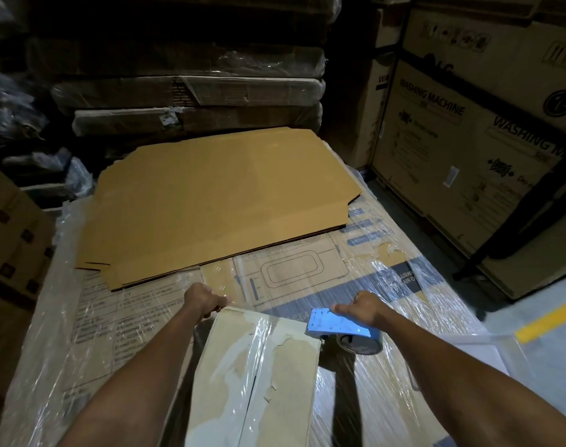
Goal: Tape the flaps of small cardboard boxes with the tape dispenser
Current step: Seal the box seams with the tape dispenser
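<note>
A small cardboard box (239,382) lies in front of me on a plastic-wrapped carton, its two top flaps meeting at a seam with clear tape running over it. My left hand (202,298) grips the box's far left corner. My right hand (365,308) holds a blue tape dispenser (338,325) at the box's far right corner, with its tape roll (359,345) hanging below the blue frame.
A stack of flat brown cardboard sheets (217,201) lies further back on the wrapped carton (404,285). Piled flattened cartons (191,91) rise behind. Washing machine boxes (469,150) stand at the right. Floor with a yellow line (546,321) shows at the right.
</note>
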A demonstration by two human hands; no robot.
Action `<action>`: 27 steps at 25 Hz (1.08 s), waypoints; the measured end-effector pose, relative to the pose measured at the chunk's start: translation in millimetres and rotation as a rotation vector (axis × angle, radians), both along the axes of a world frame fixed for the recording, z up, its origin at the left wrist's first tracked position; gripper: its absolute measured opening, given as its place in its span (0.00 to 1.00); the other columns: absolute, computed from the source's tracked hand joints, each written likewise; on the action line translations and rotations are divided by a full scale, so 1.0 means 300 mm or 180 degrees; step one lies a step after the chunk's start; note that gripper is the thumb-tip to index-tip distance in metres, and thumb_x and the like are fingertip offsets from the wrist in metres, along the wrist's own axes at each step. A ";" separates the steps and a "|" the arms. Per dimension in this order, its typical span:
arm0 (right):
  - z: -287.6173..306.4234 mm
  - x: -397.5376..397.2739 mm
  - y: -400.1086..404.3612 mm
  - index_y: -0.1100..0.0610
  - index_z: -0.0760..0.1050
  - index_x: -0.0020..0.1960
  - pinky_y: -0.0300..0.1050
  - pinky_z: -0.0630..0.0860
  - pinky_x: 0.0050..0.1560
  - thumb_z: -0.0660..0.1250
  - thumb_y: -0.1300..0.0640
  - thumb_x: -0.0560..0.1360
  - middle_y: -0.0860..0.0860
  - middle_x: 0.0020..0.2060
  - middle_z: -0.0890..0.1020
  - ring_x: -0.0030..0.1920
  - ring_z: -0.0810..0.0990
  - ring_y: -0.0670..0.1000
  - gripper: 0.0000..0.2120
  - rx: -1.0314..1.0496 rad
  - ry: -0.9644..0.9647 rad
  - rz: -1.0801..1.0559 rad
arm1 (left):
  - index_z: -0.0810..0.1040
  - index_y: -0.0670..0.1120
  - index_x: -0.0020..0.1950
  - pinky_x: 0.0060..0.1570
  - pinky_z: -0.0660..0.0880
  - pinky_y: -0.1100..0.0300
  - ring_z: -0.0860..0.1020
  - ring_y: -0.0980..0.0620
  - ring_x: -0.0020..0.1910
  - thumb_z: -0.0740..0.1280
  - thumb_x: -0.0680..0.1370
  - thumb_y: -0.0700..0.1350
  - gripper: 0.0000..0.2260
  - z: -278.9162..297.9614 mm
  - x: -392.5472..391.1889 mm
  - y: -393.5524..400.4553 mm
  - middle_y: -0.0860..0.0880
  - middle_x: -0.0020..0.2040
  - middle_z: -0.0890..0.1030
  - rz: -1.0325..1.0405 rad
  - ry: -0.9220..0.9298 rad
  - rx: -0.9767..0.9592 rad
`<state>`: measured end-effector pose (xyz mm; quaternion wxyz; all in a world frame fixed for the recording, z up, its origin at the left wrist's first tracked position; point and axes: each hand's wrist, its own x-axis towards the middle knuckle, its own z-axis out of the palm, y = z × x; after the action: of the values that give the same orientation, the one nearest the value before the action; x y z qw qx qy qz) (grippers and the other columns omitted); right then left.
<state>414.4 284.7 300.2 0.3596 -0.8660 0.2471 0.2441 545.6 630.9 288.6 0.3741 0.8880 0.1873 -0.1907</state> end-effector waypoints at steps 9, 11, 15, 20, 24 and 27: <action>-0.008 0.006 0.018 0.57 0.72 0.45 0.41 0.70 0.32 0.69 0.36 0.71 0.53 0.36 0.80 0.34 0.78 0.49 0.24 -0.0171 0.0018 0.0041 | 0.82 0.34 0.47 0.42 0.77 0.56 0.82 0.41 0.49 0.82 0.64 0.48 0.21 -0.011 0.006 -0.003 0.39 0.46 0.84 -0.0315 0.0047 0.0555; -0.021 0.004 0.017 0.59 0.72 0.52 0.40 0.70 0.31 0.69 0.35 0.71 0.52 0.36 0.80 0.34 0.78 0.47 0.28 -0.0250 0.0021 0.0045 | 0.83 0.38 0.43 0.40 0.76 0.59 0.83 0.46 0.45 0.80 0.66 0.53 0.19 -0.005 0.016 -0.008 0.43 0.42 0.84 -0.0621 0.0076 0.0914; -0.036 0.001 0.019 0.59 0.75 0.50 0.36 0.68 0.27 0.68 0.35 0.71 0.51 0.32 0.79 0.30 0.77 0.46 0.27 -0.0288 -0.0016 0.0099 | 0.78 0.43 0.55 0.56 0.73 0.46 0.79 0.44 0.54 0.74 0.73 0.56 0.19 0.003 0.008 -0.068 0.45 0.52 0.81 -0.1125 0.0157 0.1999; -0.041 0.009 0.016 0.58 0.78 0.39 0.36 0.66 0.26 0.68 0.36 0.72 0.52 0.30 0.80 0.27 0.76 0.47 0.23 -0.0262 -0.0070 0.0127 | 0.76 0.50 0.64 0.64 0.55 0.25 0.63 0.34 0.73 0.63 0.76 0.65 0.24 0.040 -0.021 -0.092 0.44 0.69 0.74 -0.1749 0.0576 0.3077; -0.046 0.013 0.012 0.57 0.77 0.38 0.36 0.65 0.26 0.68 0.37 0.72 0.51 0.29 0.78 0.26 0.75 0.46 0.22 -0.0226 -0.0054 0.0179 | 0.78 0.48 0.56 0.54 0.69 0.49 0.75 0.44 0.57 0.69 0.78 0.49 0.09 -0.011 -0.093 -0.065 0.46 0.54 0.79 -0.1710 -0.0897 0.2345; -0.045 0.023 0.008 0.58 0.78 0.40 0.35 0.66 0.27 0.67 0.37 0.73 0.51 0.30 0.78 0.27 0.75 0.46 0.23 -0.0264 -0.0035 0.0202 | 0.75 0.45 0.41 0.40 0.67 0.56 0.78 0.40 0.49 0.59 0.80 0.36 0.11 -0.065 -0.171 -0.082 0.44 0.42 0.77 -0.1296 -0.0953 0.1079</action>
<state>421.2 287.2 286.6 0.3168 -0.8890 0.2274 0.2401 494.2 606.4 269.0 0.1981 0.9753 -0.0226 -0.0947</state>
